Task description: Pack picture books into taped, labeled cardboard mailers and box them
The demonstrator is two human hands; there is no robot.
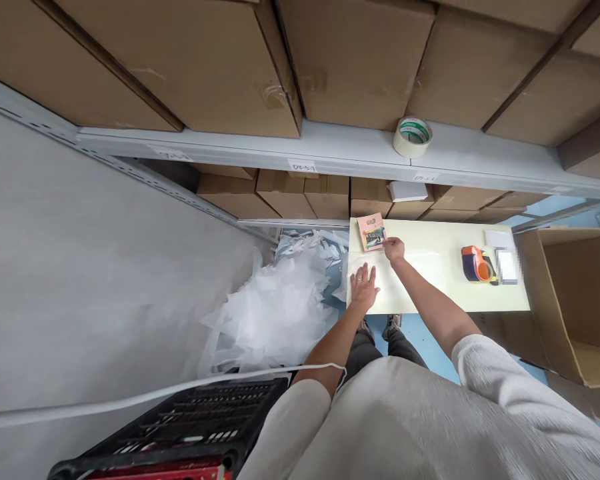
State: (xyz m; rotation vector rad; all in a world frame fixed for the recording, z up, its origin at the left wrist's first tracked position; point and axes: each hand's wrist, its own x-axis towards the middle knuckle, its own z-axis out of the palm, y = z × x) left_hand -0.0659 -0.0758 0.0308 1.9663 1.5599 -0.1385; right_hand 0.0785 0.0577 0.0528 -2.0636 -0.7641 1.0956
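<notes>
A pink card or packet with a dark, colourful picture lies at the far left corner of the pale yellow table. The fingers of my right hand are closed on its lower right edge. Nearer to me, my left hand rests flat with its fingers spread, a ring on one finger. Beneath and beside my hands, a thin translucent sheet seems to lie on the tabletop; its outline is faint.
An orange and dark tape dispenser stands on the table's right. Shelves of cardboard boxes hold a tape roll on the ledge. White plastic scraps lie left, a black crate lower left, an open carton right.
</notes>
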